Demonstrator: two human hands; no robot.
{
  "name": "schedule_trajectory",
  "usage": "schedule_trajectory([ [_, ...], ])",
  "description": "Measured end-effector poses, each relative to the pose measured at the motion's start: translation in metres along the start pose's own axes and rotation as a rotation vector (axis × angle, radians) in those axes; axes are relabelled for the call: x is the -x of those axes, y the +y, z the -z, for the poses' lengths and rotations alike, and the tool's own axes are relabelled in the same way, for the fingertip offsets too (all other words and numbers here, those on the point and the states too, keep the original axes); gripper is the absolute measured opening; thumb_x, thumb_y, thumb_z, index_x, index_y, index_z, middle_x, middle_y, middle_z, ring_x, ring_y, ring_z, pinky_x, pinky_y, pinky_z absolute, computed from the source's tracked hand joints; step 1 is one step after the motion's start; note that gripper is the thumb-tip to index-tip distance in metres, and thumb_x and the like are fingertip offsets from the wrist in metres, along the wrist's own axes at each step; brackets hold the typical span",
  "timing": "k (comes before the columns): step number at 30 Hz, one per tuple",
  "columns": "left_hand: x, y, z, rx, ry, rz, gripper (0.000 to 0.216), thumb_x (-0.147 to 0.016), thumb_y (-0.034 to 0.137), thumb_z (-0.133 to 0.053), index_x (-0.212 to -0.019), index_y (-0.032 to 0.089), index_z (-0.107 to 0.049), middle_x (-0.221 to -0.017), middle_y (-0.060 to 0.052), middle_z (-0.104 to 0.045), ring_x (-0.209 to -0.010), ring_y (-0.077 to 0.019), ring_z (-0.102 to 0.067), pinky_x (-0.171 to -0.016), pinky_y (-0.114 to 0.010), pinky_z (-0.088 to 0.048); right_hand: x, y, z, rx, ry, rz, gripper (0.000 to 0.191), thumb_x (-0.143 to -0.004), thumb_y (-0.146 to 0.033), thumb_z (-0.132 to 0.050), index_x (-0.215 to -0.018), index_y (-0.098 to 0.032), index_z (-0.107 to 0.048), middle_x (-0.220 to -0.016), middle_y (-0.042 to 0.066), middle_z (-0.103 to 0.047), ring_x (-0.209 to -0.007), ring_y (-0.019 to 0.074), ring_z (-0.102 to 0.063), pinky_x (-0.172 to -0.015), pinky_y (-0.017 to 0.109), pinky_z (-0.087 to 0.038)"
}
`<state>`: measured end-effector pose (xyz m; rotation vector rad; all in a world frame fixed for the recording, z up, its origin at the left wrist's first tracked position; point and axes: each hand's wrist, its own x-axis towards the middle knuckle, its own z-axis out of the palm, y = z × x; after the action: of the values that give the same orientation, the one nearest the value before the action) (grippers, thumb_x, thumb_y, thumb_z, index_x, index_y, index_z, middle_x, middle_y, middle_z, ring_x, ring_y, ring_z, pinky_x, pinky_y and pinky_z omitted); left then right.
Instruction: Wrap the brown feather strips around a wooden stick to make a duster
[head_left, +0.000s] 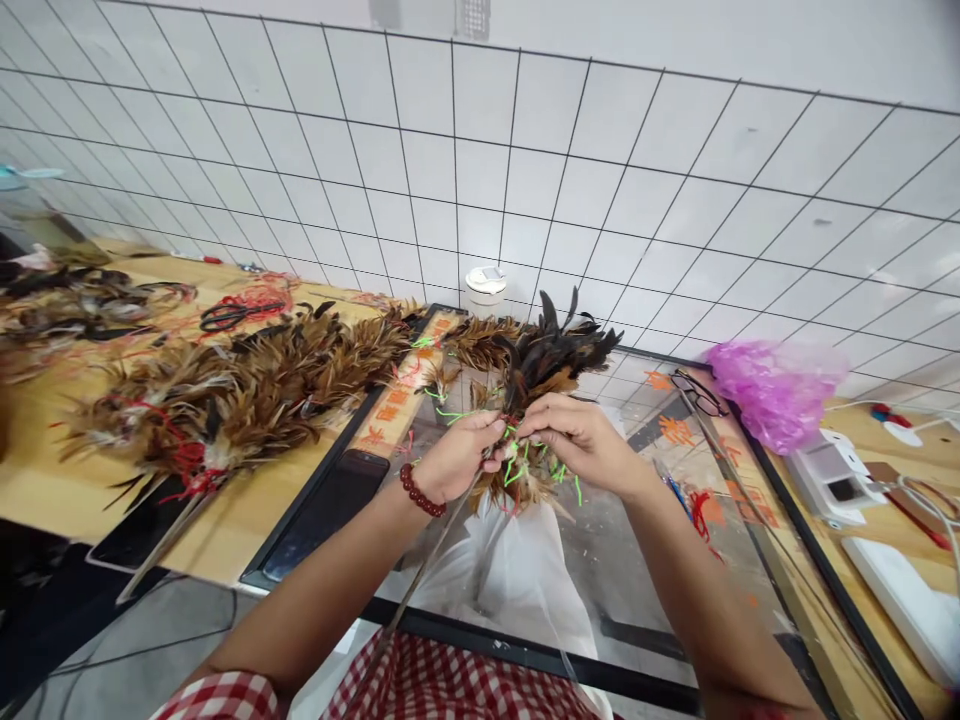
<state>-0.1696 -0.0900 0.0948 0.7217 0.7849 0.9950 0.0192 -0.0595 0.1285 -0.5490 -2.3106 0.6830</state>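
Over the middle of the glass panel point(630, 570), the work looks partway along. Dark feathers crown the far end of the feather bundle point(559, 350), and brown ones with loose green strands point(517, 470) gather lower down at its base. The stick point(431, 560) runs bare toward the panel's near edge — that stretch seems to be what is left uncovered.

The left hand point(459, 455) is closed around the stick near the feathers; the right hand point(574, 440) pinches narrowly at the bundle's base, its fingertips hiding the exact grip. The green strands hang untrimmed, so the binding there looks unfinished.

Left of the panel, on the worktop point(37, 470), lies a fuller feathered piece point(262, 385) — apparently covered along most of its length, with red thread point(187, 460) at its near end.
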Motion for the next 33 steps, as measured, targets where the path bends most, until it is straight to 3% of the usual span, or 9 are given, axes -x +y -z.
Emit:
schedule_trajectory([
  [4, 0.0, -0.005, 0.001, 0.0, 0.02, -0.023, 0.032, -0.066, 0.032, -0.08, -0.078, 0.011, -0.059, -0.071, -0.001, -0.051, -0.057, -0.0061, -0.045, -0.045, -0.016, -0.028, 0.0, 0.009, -0.01, 0.052, 0.114, -0.111, 0.016, -0.089, -0.016, -0.054, -0.097, -0.02, -0.068, -0.084, 0.003, -0.068, -0.076, 0.0127, -0.062, -0.072, 0.025, -0.048],
  [9, 0.0, -0.006, 0.0, -0.025, 0.049, -0.035, 0.038, -0.064, 0.037, -0.081, -0.08, 0.011, -0.059, -0.074, -0.001, -0.052, -0.057, -0.0057, -0.046, -0.045, -0.017, -0.026, 0.003, 0.016, -0.017, 0.129, 0.156, -0.116, 0.016, -0.087, -0.013, -0.056, -0.092, -0.02, -0.07, -0.077, 0.002, -0.064, -0.073, 0.0126, -0.06, -0.069, 0.024, -0.045],
  [16, 0.0, -0.012, -0.005, -0.13, 0.047, -0.09, 0.036, -0.067, 0.039, -0.077, -0.08, 0.012, -0.056, -0.072, 0.0, -0.05, -0.057, -0.0054, -0.042, -0.046, -0.016, -0.027, -0.003, 0.014, -0.028, 0.189, 0.21, -0.199, 0.016, -0.088, -0.016, -0.055, -0.09, -0.019, -0.07, -0.076, 0.003, -0.063, -0.069, 0.0135, -0.059, -0.066, 0.025, -0.044],
  [18, -0.001, -0.014, -0.006, -0.177, 0.078, -0.112, 0.034, -0.067, 0.036, -0.078, -0.079, 0.013, -0.055, -0.067, 0.003, -0.047, -0.053, -0.0041, -0.037, -0.045, -0.016, -0.024, -0.001, 0.014, -0.033, 0.179, 0.274, -0.235, 0.012, -0.086, -0.019, -0.057, -0.093, -0.019, -0.068, -0.082, 0.004, -0.065, -0.076, 0.0151, -0.061, -0.072, 0.027, -0.046],
  [22, 0.0, -0.011, -0.006, -0.184, 0.138, -0.147, 0.031, -0.069, 0.035, -0.075, -0.079, 0.014, -0.055, -0.063, 0.004, -0.045, -0.05, -0.0038, -0.034, -0.043, -0.015, -0.021, 0.011, 0.021, -0.052, -0.011, 0.477, -0.447, 0.034, -0.081, -0.034, -0.065, -0.112, -0.02, -0.057, -0.101, 0.007, -0.066, -0.087, 0.0179, -0.062, -0.078, 0.032, -0.049],
  [24, 0.0, -0.007, -0.006, -0.188, 0.142, -0.159, 0.032, -0.067, 0.034, -0.076, -0.078, 0.013, -0.055, -0.064, 0.004, -0.046, -0.05, -0.0034, -0.034, -0.042, -0.014, -0.021, 0.018, 0.028, -0.064, -0.179, 0.425, -0.559, 0.045, -0.077, -0.04, -0.068, -0.115, -0.02, -0.053, -0.096, 0.006, -0.066, -0.077, 0.0165, -0.062, -0.069, 0.03, -0.05],
  [26, 0.001, -0.003, -0.007, -0.191, 0.143, -0.169, 0.033, -0.065, 0.033, -0.078, -0.077, 0.013, -0.054, -0.063, 0.004, -0.046, -0.049, -0.003, -0.034, -0.041, -0.014, -0.021, 0.024, 0.036, -0.072, -0.346, 0.288, -0.608, 0.043, -0.076, -0.043, -0.068, -0.109, -0.019, -0.055, -0.083, 0.003, -0.065, -0.067, 0.0149, -0.059, -0.063, 0.028, -0.049],
  [29, 0.002, 0.004, -0.004, -0.162, 0.158, -0.163, 0.034, -0.064, 0.032, -0.078, -0.076, 0.013, -0.053, -0.066, 0.003, -0.048, -0.049, -0.0024, -0.037, -0.04, -0.012, -0.022, 0.034, 0.052, -0.064, -0.435, 0.272, -0.648, 0.031, -0.078, -0.046, -0.06, -0.089, -0.017, -0.06, -0.067, 0.0, -0.06, -0.059, 0.0134, -0.055, -0.058, 0.026, -0.045],
  [33, 0.005, 0.013, 0.006, -0.082, 0.172, -0.14, 0.035, -0.064, 0.029, -0.078, -0.072, 0.014, -0.047, -0.07, 0.001, -0.052, -0.048, -0.0015, -0.038, -0.038, -0.011, -0.021, 0.055, 0.07, -0.022, -0.183, 0.39, -0.742, 0.027, -0.078, -0.041, -0.059, -0.086, -0.016, -0.063, -0.071, 0.002, -0.061, -0.059, 0.0131, -0.053, -0.058, 0.026, -0.043],
])
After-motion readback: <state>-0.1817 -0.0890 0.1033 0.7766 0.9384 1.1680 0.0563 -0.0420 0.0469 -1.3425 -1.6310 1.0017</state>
